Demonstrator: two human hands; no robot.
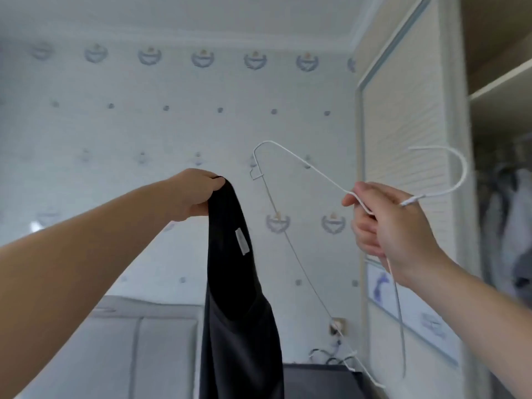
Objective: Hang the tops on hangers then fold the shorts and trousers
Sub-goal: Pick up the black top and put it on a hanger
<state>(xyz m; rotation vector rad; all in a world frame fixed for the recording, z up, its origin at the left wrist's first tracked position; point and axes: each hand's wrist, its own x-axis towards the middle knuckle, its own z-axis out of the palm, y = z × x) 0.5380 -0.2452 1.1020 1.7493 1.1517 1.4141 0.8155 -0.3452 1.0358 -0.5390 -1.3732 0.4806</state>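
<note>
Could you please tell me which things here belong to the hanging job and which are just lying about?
Job: black sleeveless fabric top, held up by the left hand; white wire hanger, gripped by the right hand.
Lying about: grey padded headboard; wall socket with cable; clothes hanging in the wardrobe.

One view only, head-worn, wide-angle. Faces the patterned wall [144, 133] square-on, tilted up enough to catch the ceiling [201, 15]. Left hand [198, 194] and right hand [394, 226] close to the lens, in front of the wall. Wardrobe [403, 110] right of the wall.
</note>
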